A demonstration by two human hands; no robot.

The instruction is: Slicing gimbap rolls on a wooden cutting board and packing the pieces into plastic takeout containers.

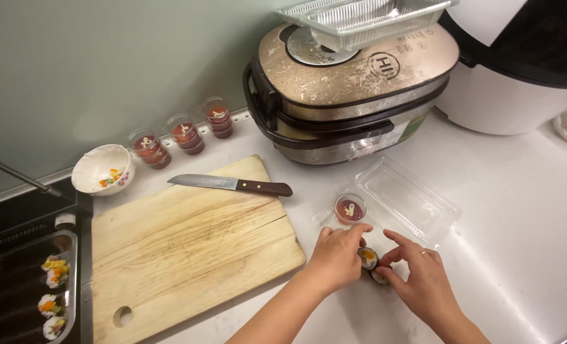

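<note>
Both hands meet over sushi roll pieces at the near end of an open clear plastic box on the white counter. My left hand has its fingers closed on the roll pieces from the left. From the right, my right hand, with a ring, pinches another piece. A small sauce cup with red sauce sits in the box just beyond my fingers.
A wooden cutting board lies to the left with a brown-handled knife on its far edge. Behind stand three sauce cups, a small white bowl and a rice cooker. A black tray with rolls is far left.
</note>
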